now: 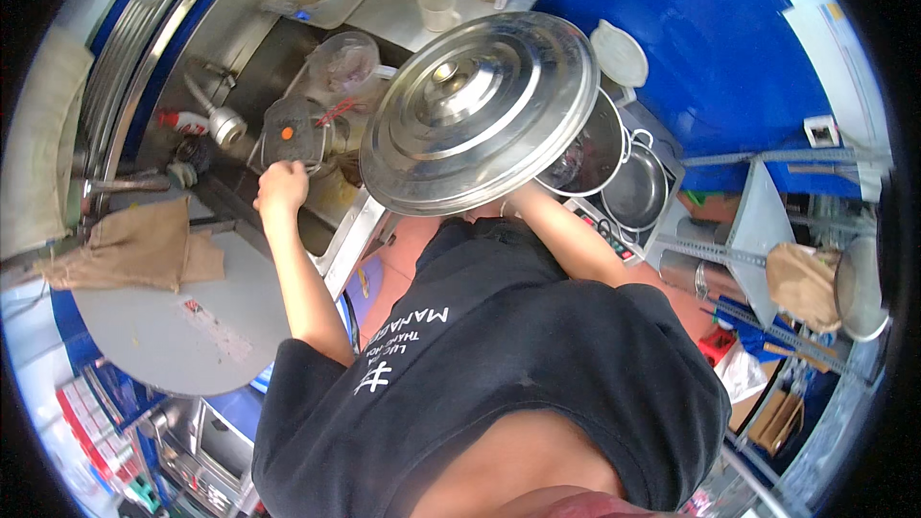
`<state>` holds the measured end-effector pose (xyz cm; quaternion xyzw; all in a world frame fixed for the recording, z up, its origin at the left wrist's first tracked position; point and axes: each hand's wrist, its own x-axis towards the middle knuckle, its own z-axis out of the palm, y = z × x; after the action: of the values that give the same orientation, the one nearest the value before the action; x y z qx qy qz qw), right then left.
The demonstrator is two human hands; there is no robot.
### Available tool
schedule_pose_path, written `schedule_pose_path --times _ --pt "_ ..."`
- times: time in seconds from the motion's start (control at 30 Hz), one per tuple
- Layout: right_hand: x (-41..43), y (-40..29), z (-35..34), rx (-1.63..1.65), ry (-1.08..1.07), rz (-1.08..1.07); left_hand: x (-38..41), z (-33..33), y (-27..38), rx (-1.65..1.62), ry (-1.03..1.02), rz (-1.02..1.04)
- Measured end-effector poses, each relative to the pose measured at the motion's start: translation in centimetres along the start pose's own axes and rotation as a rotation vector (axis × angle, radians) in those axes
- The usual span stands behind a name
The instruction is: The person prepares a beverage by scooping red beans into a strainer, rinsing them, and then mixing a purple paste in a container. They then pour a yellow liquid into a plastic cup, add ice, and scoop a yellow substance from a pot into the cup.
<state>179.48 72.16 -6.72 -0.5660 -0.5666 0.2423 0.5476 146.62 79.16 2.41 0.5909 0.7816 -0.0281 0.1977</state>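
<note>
My left hand point(282, 187) is over the near side of the steel sink point(338, 252), fingers curled at the near end of a dark rounded-rectangular utensil point(277, 119) with an orange spot on it. To the right, a large round steel lid point(475, 173) with a central knob is tilted, its top facing me. My right hand point(515, 200) goes behind the lid's lower edge, so its fingers are hidden and its grip does not show. Partly covered by the lid, a deep pot point(608, 165) stands on the cooker with dark contents inside.
A second dark pan point(634, 187) sits beside the pot, behind a control panel point(604, 234). A clear pitcher point(345, 61) and red-handled tool point(334, 112) lie in the sink, near a spray head point(227, 126). Brown cloth point(144, 248) drapes over a grey round surface point(165, 338). Shelving point(755, 230) stands right.
</note>
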Motion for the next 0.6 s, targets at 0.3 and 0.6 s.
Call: schedule_pose_path --times 0.3,0.6 --pt "-2.0 -3.2 -15.9 -0.044 0.336 0.137 -3.4 2.1 2.9 -0.138 0.047 0.092" --pt "1.9 5.4 -19.8 -0.620 0.106 0.271 -3.7 3.6 6.2 -0.204 0.029 0.272"
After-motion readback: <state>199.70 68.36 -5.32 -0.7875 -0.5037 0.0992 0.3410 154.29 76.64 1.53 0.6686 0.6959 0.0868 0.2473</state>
